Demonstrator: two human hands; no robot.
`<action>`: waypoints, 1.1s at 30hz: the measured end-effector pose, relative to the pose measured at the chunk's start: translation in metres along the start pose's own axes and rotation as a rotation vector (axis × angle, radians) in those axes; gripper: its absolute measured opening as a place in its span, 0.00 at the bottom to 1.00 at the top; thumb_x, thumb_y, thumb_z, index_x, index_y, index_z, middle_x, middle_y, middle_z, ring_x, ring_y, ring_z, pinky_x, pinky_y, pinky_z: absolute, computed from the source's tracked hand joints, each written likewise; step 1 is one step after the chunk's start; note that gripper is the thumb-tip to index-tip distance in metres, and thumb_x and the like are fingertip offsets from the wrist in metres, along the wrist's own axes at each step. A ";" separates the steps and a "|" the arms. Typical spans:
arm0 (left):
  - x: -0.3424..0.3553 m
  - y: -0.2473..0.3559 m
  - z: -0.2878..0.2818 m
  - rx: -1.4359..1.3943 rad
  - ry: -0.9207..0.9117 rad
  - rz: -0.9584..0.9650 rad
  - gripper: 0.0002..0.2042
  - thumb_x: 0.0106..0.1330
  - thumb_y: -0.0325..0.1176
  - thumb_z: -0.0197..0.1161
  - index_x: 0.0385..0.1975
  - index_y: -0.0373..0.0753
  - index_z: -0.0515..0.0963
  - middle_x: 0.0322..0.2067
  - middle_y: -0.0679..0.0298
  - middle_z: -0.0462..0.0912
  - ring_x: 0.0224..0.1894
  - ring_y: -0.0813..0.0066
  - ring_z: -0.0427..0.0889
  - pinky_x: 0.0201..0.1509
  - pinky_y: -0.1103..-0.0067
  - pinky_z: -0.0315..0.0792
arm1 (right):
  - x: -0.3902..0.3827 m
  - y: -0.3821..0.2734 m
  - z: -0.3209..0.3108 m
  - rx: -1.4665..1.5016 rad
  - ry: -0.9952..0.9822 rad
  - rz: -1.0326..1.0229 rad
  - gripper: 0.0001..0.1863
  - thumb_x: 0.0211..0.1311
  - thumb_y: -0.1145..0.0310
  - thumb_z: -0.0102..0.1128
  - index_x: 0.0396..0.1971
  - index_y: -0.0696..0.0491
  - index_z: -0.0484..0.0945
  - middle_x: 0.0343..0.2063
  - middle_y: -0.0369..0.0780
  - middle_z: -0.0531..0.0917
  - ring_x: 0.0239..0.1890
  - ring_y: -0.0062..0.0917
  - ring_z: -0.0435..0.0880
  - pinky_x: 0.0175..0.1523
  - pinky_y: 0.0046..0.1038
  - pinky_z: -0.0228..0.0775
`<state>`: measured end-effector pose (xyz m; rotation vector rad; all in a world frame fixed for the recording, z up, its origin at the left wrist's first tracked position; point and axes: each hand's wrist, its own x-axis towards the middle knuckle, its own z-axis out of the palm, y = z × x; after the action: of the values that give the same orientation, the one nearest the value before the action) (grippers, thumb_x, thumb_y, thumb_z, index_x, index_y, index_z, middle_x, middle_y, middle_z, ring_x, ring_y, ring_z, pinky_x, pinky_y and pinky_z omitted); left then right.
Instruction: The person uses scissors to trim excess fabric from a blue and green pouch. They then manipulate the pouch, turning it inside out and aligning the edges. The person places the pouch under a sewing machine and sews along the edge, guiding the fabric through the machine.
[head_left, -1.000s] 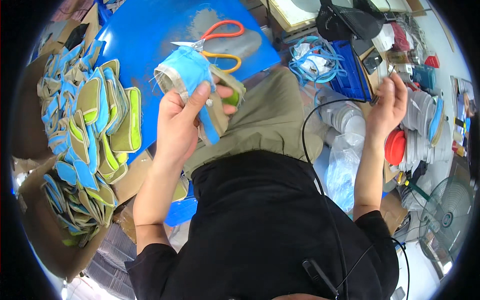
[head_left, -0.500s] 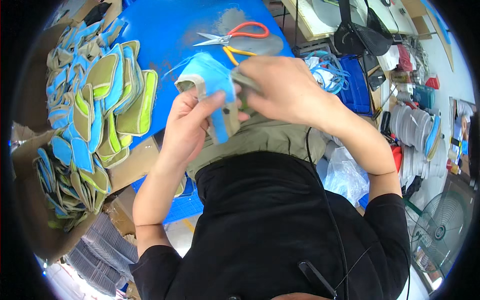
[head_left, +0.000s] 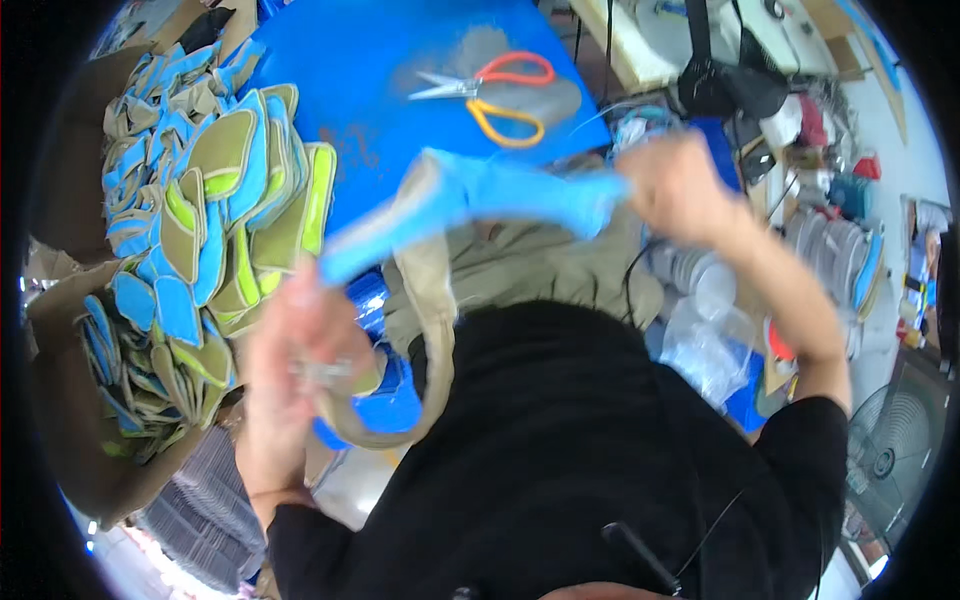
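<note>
- Now the left hand (head_left: 300,350), blurred, has dropped low, clenched on the khaki end of the blue-and-khaki fabric piece (head_left: 470,200).
- Opposite, the right hand (head_left: 680,185) grips its blue end, pulling what was bunched half a second ago out long between them.
- Beyond both hands, orange-handled scissors (head_left: 495,90) lie on the blue tabletop (head_left: 380,110).

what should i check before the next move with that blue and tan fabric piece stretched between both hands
1. Right hand grips the blue end of the blue and tan fabric piece: ok.
2. Left hand holds the tan end: cannot tell, motion blur.
3. Fabric piece clear of the orange-handled scissors: ok.
4. Scissors lying on the blue table, away from both hands: ok.
5. Stack of blue and olive padded pieces apart from the left hand: ok.
</note>
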<state>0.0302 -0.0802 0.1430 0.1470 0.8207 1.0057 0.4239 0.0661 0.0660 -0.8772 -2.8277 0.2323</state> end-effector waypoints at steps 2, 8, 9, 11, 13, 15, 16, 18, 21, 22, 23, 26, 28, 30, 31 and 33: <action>0.017 -0.003 0.003 0.091 -0.042 0.099 0.23 0.81 0.49 0.45 0.19 0.49 0.64 0.09 0.71 0.61 0.11 0.80 0.62 0.17 0.82 0.62 | -0.002 -0.021 0.013 0.173 0.098 -0.035 0.11 0.57 0.60 0.67 0.27 0.51 0.78 0.23 0.41 0.79 0.28 0.40 0.83 0.33 0.40 0.75; 0.051 -0.013 0.018 0.622 -0.322 0.091 0.26 0.81 0.51 0.46 0.29 0.38 0.80 0.25 0.55 0.86 0.19 0.77 0.79 0.26 0.84 0.72 | 0.056 -0.067 0.021 0.421 0.224 0.150 0.14 0.60 0.60 0.68 0.37 0.55 0.79 0.33 0.43 0.83 0.39 0.41 0.84 0.40 0.41 0.76; 0.052 -0.018 0.026 0.721 -0.319 0.023 0.25 0.81 0.50 0.47 0.34 0.36 0.82 0.31 0.56 0.88 0.23 0.77 0.81 0.30 0.83 0.74 | 0.065 -0.074 0.016 0.461 0.266 0.155 0.15 0.59 0.60 0.69 0.38 0.55 0.79 0.34 0.43 0.84 0.40 0.40 0.85 0.41 0.41 0.76; 0.057 -0.031 0.032 0.765 -0.379 -0.128 0.16 0.80 0.40 0.54 0.47 0.33 0.83 0.46 0.57 0.88 0.40 0.72 0.87 0.45 0.76 0.78 | 0.078 -0.080 0.011 0.361 0.136 0.059 0.15 0.55 0.61 0.71 0.37 0.55 0.79 0.34 0.42 0.84 0.40 0.40 0.85 0.41 0.40 0.77; 0.068 -0.054 0.025 1.007 -0.564 0.154 0.13 0.77 0.36 0.58 0.50 0.33 0.83 0.49 0.56 0.87 0.47 0.69 0.86 0.52 0.72 0.77 | 0.082 -0.085 0.014 0.195 -0.033 -0.011 0.13 0.49 0.64 0.70 0.32 0.54 0.80 0.30 0.40 0.84 0.40 0.36 0.86 0.40 0.37 0.77; 0.072 -0.071 0.012 1.103 -0.693 0.260 0.17 0.70 0.32 0.66 0.56 0.34 0.80 0.53 0.55 0.85 0.58 0.65 0.82 0.64 0.68 0.72 | 0.075 -0.084 0.033 0.091 -0.046 -0.073 0.10 0.49 0.65 0.67 0.29 0.53 0.80 0.28 0.38 0.82 0.37 0.33 0.86 0.39 0.35 0.76; 0.067 -0.081 0.006 1.002 -0.640 0.175 0.23 0.69 0.39 0.68 0.58 0.32 0.78 0.53 0.54 0.85 0.57 0.64 0.83 0.64 0.68 0.72 | 0.072 -0.085 0.040 0.038 -0.050 -0.112 0.08 0.49 0.66 0.66 0.28 0.52 0.80 0.26 0.36 0.81 0.36 0.32 0.86 0.38 0.33 0.75; 0.072 -0.109 -0.005 0.423 -0.401 -0.218 0.26 0.69 0.44 0.68 0.58 0.31 0.77 0.54 0.52 0.84 0.58 0.63 0.82 0.64 0.70 0.72 | 0.066 -0.092 0.044 0.039 -0.026 -0.180 0.06 0.50 0.66 0.64 0.27 0.51 0.79 0.25 0.35 0.80 0.33 0.29 0.85 0.38 0.31 0.74; 0.080 -0.102 -0.006 0.170 -0.289 -0.407 0.22 0.72 0.45 0.64 0.54 0.31 0.78 0.48 0.51 0.86 0.56 0.62 0.84 0.64 0.70 0.73 | 0.065 -0.098 0.046 0.042 -0.032 -0.254 0.06 0.50 0.65 0.63 0.26 0.50 0.78 0.24 0.34 0.79 0.30 0.28 0.83 0.37 0.30 0.73; 0.078 -0.100 -0.005 0.157 -0.234 -0.468 0.21 0.73 0.44 0.63 0.54 0.31 0.78 0.46 0.51 0.87 0.56 0.62 0.84 0.64 0.70 0.73 | 0.065 -0.098 0.046 0.044 -0.038 -0.273 0.06 0.50 0.65 0.63 0.26 0.50 0.78 0.24 0.34 0.79 0.29 0.28 0.82 0.37 0.30 0.73; 0.077 -0.110 -0.014 0.112 -0.289 -0.421 0.17 0.77 0.41 0.59 0.51 0.32 0.78 0.39 0.53 0.88 0.52 0.57 0.86 0.61 0.69 0.76 | 0.063 -0.099 0.047 0.053 -0.039 -0.283 0.06 0.50 0.64 0.63 0.26 0.50 0.78 0.24 0.35 0.79 0.29 0.28 0.82 0.37 0.30 0.72; 0.068 -0.116 -0.027 0.039 -0.386 -0.243 0.13 0.79 0.38 0.55 0.48 0.33 0.78 0.35 0.56 0.87 0.50 0.53 0.87 0.58 0.68 0.78 | 0.060 -0.093 0.041 0.065 -0.040 -0.293 0.07 0.50 0.63 0.63 0.25 0.50 0.78 0.24 0.35 0.79 0.29 0.28 0.82 0.36 0.31 0.72; 0.052 -0.104 -0.025 -0.006 -0.320 -0.295 0.14 0.81 0.40 0.52 0.46 0.35 0.77 0.28 0.59 0.83 0.36 0.59 0.86 0.43 0.69 0.80 | 0.058 -0.091 0.032 0.066 -0.049 -0.275 0.07 0.50 0.63 0.63 0.24 0.50 0.78 0.23 0.35 0.79 0.29 0.29 0.82 0.36 0.30 0.72; 0.047 -0.095 -0.032 -0.170 -0.402 -0.441 0.15 0.82 0.42 0.50 0.46 0.36 0.77 0.25 0.61 0.80 0.27 0.67 0.83 0.34 0.73 0.79 | 0.058 -0.094 0.030 0.060 -0.046 -0.279 0.07 0.51 0.63 0.63 0.23 0.50 0.78 0.23 0.35 0.79 0.29 0.29 0.82 0.36 0.31 0.72; 0.046 -0.085 -0.026 -0.100 -0.422 -0.541 0.20 0.83 0.48 0.44 0.39 0.38 0.75 0.21 0.62 0.76 0.17 0.78 0.70 0.20 0.80 0.67 | 0.059 -0.097 0.029 0.056 -0.045 -0.280 0.07 0.52 0.63 0.63 0.23 0.50 0.78 0.22 0.35 0.79 0.28 0.29 0.83 0.36 0.31 0.72; 0.050 -0.088 -0.017 0.019 -0.514 -0.526 0.23 0.83 0.51 0.40 0.34 0.40 0.73 0.21 0.62 0.76 0.15 0.81 0.66 0.18 0.83 0.61 | 0.063 -0.103 0.026 0.079 -0.047 -0.322 0.08 0.55 0.62 0.63 0.23 0.50 0.79 0.22 0.36 0.79 0.28 0.29 0.83 0.35 0.32 0.72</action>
<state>0.0928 -0.0933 0.0630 0.1837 0.3622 0.4295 0.3110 0.0160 0.0682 -0.3959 -2.9248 0.3201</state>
